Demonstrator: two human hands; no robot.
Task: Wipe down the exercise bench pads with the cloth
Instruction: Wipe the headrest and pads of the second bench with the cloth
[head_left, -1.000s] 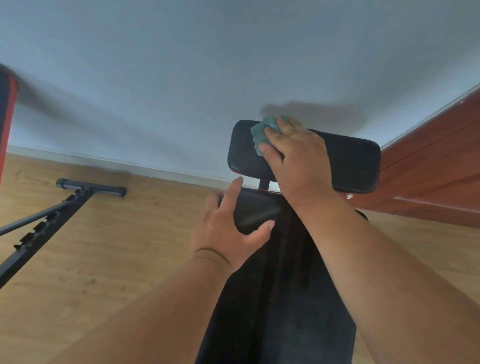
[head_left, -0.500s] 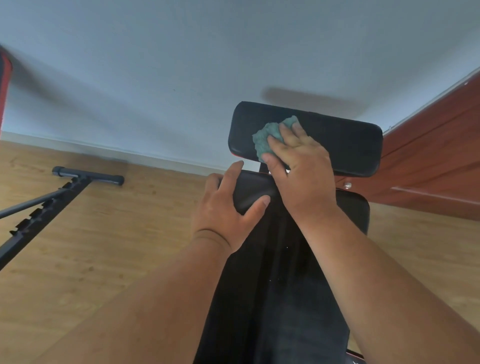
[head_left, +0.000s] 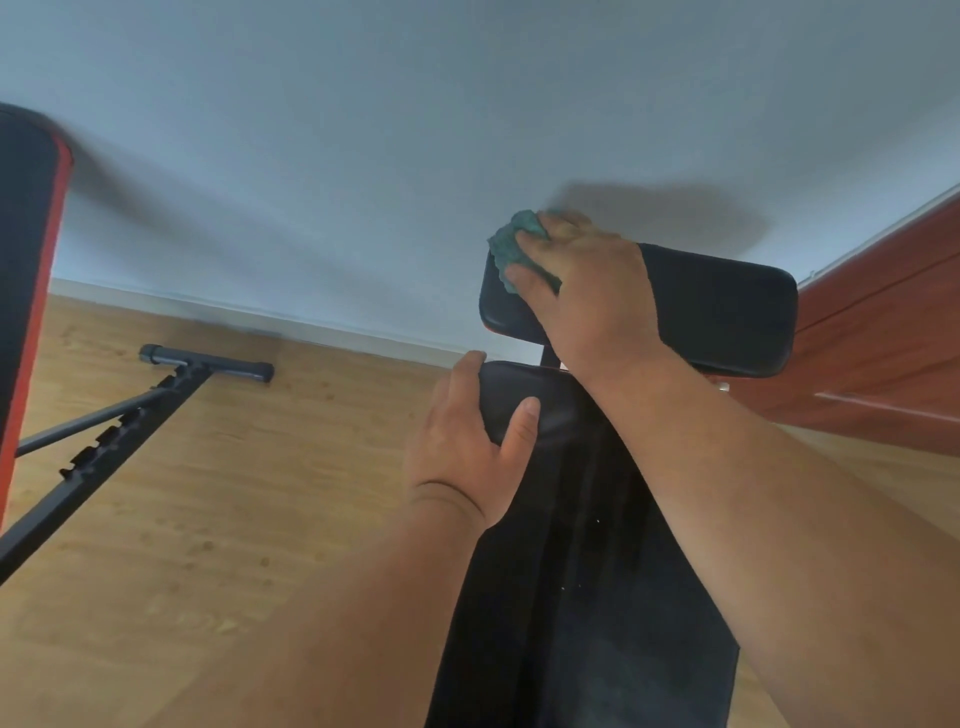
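Observation:
A black cross pad (head_left: 722, 306) stands at the far end of the long black bench pad (head_left: 587, 597). My right hand (head_left: 587, 291) presses a crumpled green cloth (head_left: 511, 241) on the cross pad's upper left corner, fingers lying over the cloth. The cloth's bulk is hidden under the hand. My left hand (head_left: 467, 441) grips the far left corner of the long pad, thumb on top and fingers round the edge.
A second bench's black frame (head_left: 119, 431) with a floor bar (head_left: 208, 361) lies on the wood floor at left. Its black and red pad (head_left: 26, 291) rises at the left edge. A pale wall (head_left: 363, 156) is ahead, reddish wood furniture (head_left: 883, 353) at right.
My right hand has slid the cloth up from the cross pad's face to its upper left corner. My left hand keeps its hold on the long pad.

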